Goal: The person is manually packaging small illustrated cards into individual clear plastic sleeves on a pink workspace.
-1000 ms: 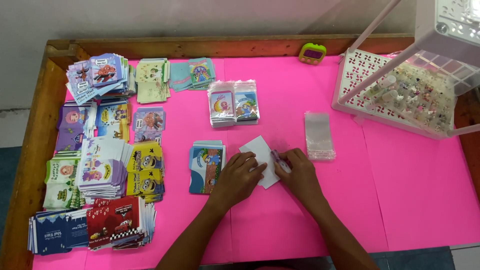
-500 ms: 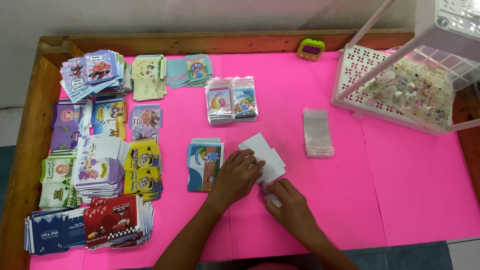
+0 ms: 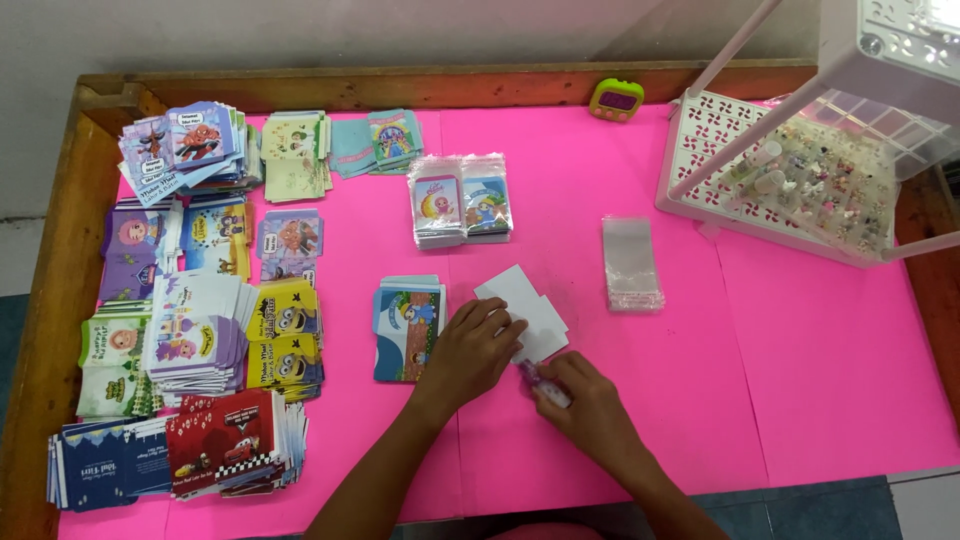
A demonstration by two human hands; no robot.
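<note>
My left hand [image 3: 474,350] lies flat on a white folded card [image 3: 526,308] in the middle of the pink table top [image 3: 700,400], pinning its near left part. My right hand [image 3: 585,405] is closed around a small pink glue stick [image 3: 535,378], whose tip touches the card's near edge. Just left of the card lies a small pile of printed cartoon envelopes [image 3: 405,320].
Many stacks of printed envelopes [image 3: 200,310] fill the left side. Two bagged packs [image 3: 462,205] sit behind the card, a stack of clear sleeves [image 3: 630,262] to its right. A white plastic rack [image 3: 800,170] stands at the back right, a green timer [image 3: 617,100] by the wooden rim.
My right hand drew the glue stick from the card's right side down to its near edge. My left hand stayed pressed on the card.
</note>
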